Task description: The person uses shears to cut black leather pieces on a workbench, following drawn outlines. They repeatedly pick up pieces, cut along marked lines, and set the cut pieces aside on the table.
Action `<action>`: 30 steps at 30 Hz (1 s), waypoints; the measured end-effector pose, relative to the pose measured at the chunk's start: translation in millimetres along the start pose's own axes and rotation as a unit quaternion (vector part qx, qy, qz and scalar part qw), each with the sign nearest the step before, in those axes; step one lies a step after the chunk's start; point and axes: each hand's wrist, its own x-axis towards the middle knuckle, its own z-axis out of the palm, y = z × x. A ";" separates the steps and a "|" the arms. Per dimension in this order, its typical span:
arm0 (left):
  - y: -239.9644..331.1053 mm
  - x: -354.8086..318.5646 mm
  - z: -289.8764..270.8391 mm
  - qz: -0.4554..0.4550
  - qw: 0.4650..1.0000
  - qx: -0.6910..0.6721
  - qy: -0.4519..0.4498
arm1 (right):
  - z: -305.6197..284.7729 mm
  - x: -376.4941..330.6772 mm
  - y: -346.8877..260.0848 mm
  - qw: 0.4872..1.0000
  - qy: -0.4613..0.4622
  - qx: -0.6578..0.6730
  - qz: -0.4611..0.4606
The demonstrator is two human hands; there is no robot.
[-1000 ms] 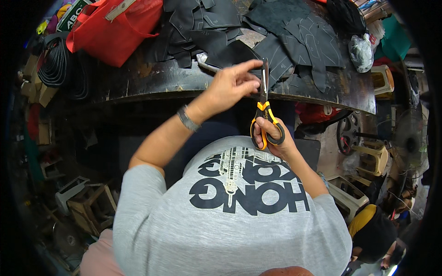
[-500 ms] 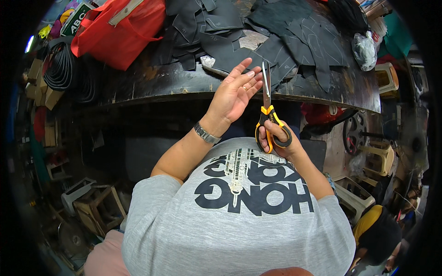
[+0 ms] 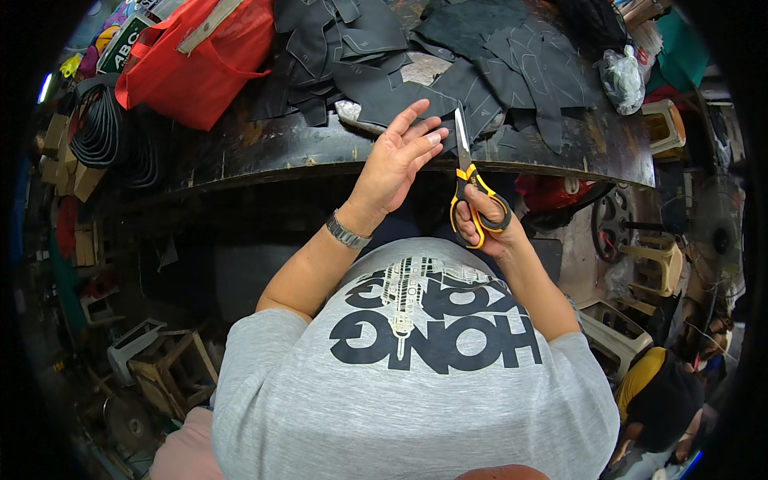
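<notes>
Fingers of the right hand (image 3: 488,224) are curled through the orange-and-black handles of the scissors (image 3: 468,180), blades closed and pointing up at the bench (image 3: 264,148) edge. Just beside the blades, the left hand (image 3: 396,160) is spread open, holding nothing, fingertips on dark cut pieces (image 3: 448,88). A red bag (image 3: 200,56) lies well left.

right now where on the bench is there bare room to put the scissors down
Bare dark top shows along the front edge of the worn black workbench, between the red fabric bag and the left hand. A smaller bare strip lies at the right end near the clear plastic bag. The middle and back are crowded with dark cut fabric pieces.
</notes>
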 end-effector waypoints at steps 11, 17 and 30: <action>-12.7 27.3 13.2 0.039 0.964 -0.257 0.056 | 17.3 -16.9 6.3 0.990 -0.053 -0.125 -0.043; -3.5 30.6 6.7 0.114 0.990 -0.080 0.015 | 9.9 -18.7 4.2 0.975 0.003 -0.220 -0.038; 14.6 20.4 2.7 0.189 0.953 0.237 -0.012 | 7.0 -6.2 -11.6 0.942 0.040 -0.330 -0.055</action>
